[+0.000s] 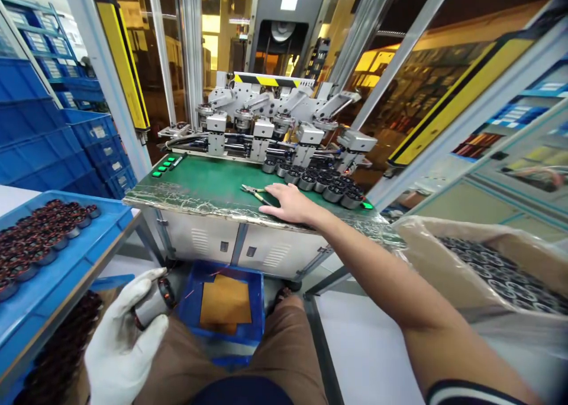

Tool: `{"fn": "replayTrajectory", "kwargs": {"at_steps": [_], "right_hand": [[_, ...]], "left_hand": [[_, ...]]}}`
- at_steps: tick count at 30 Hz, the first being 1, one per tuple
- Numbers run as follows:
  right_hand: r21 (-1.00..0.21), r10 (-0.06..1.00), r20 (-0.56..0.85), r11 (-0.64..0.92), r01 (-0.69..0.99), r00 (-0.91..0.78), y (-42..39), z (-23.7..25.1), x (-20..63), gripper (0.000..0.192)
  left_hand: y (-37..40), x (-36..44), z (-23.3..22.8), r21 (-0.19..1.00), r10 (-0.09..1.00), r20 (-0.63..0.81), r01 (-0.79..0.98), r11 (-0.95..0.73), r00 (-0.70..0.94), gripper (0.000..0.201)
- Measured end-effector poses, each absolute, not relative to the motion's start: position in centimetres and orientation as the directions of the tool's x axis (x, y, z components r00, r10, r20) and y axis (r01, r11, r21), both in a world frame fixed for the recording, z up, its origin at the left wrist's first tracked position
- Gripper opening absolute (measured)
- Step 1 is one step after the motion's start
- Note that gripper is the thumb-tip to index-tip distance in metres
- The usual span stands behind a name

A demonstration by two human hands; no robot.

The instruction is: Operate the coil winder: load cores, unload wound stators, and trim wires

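Observation:
My left hand (122, 340), in a white glove, is closed around a round metal stator with copper windings (155, 301), held over my lap. My right hand (290, 203), bare, reaches forward and lies flat on the green work surface (204, 183), fingers next to small green-handled cutters (254, 191). Whether the fingers touch the cutters I cannot tell. Just beyond this hand, several wound stators (323, 183) stand grouped on the green surface.
A machine with a row of grey clamp heads (266, 127) stands behind the green surface. A blue tray of stators (66, 251) sits at left, a plastic-lined box of stators (501, 275) at right, a blue bin with cardboard (224, 304) on the floor.

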State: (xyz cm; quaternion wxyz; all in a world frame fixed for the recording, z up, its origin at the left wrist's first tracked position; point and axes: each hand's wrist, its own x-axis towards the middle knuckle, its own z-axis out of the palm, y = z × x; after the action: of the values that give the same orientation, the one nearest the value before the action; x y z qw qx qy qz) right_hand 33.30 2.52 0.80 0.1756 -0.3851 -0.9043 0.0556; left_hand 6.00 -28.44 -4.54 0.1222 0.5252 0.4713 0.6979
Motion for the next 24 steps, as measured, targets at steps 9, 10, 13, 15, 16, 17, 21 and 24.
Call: {"fn": "replayTrajectory", "kwargs": {"at_steps": [9, 10, 13, 15, 16, 17, 21, 24], "right_hand": [[-0.151, 0.434, 0.519, 0.894, 0.421, -0.736, -12.3, -5.1, 34.9, 0.065], [-0.281, 0.453, 0.531, 0.891, 0.356, -0.716, -14.3, -6.0, 34.5, 0.065], [-0.645, 0.516, 0.493, 0.757, 0.103, -0.7, -19.4, -7.7, 32.9, 0.061], [-0.742, 0.51, 0.496, 0.669, -0.039, -0.702, -21.4, -7.9, 31.8, 0.064], [-0.758, 0.499, 0.512, 0.646, -0.094, -0.7, -22.0, -7.8, 31.3, 0.067], [-0.765, 0.486, 0.525, 0.63, -0.137, -0.699, -22.3, -7.6, 31.0, 0.07], [-0.783, 0.467, 0.542, 0.583, -0.217, -0.699, -22.1, -7.0, 30.1, 0.075], [-0.794, 0.468, 0.541, 0.558, -0.241, -0.699, -22.0, -7.0, 29.8, 0.076]], "left_hand": [[-26.4, 7.8, -3.5, 0.77, 0.688, 0.638, 0.282, -0.573, -0.344, 0.045], [-26.2, 8.2, -3.4, 0.762, 0.688, 0.648, 0.284, -0.582, -0.327, 0.045], [-26.1, 8.9, -3.2, 0.75, 0.702, 0.661, 0.276, -0.601, -0.266, 0.047], [-26.2, 9.0, -3.2, 0.75, 0.714, 0.66, 0.262, -0.607, -0.235, 0.051], [-26.3, 9.0, -3.2, 0.751, 0.716, 0.659, 0.255, -0.61, -0.228, 0.052], [-26.4, 9.0, -3.3, 0.75, 0.717, 0.66, 0.249, -0.612, -0.224, 0.053], [-26.7, 9.0, -3.4, 0.749, 0.715, 0.661, 0.252, -0.613, -0.225, 0.052], [-26.8, 8.9, -3.5, 0.754, 0.718, 0.655, 0.269, -0.599, -0.237, 0.052]]}}
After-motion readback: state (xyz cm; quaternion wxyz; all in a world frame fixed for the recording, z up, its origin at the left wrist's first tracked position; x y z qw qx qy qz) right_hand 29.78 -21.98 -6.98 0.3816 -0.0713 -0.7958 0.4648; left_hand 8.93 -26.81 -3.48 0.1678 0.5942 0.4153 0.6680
